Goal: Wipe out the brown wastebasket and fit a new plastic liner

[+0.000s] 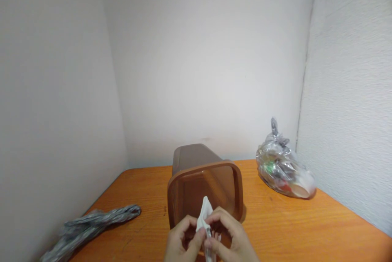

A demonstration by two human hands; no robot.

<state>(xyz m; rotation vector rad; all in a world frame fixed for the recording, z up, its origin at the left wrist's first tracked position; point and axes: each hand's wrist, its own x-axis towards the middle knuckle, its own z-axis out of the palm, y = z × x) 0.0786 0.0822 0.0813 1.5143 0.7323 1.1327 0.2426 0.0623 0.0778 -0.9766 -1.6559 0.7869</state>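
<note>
An orange wooden table [306, 229] fills the lower part of the view, pushed into a corner between plain pale walls [208, 57]. Nearest the camera, at the bottom edge, the two hands meet over the table. The left hand [180, 239] and the right hand [231, 235] are both pinched on a white tissue [204, 213], a crumpled piece that rises to a point between them and hangs down a little below the fingers; the thumbs and forefingers close on it from either side, and something thin and dark shows where the fingertips meet, too small to tell what it is. Right behind the hands lies a brown plastic bin [202, 180], tipped on its side with its rounded square mouth facing the camera, so that the tissue stands just in front of that opening, at its lower rim. To the left, near the table's edge by the left wall, lies a grey twisted plastic bag [92, 223], flat and stretched out. Farther back on the right, close to the right wall and well apart from the bin, sits a clear plastic bag [283, 168], knotted at the top and filled with mixed rubbish.
</note>
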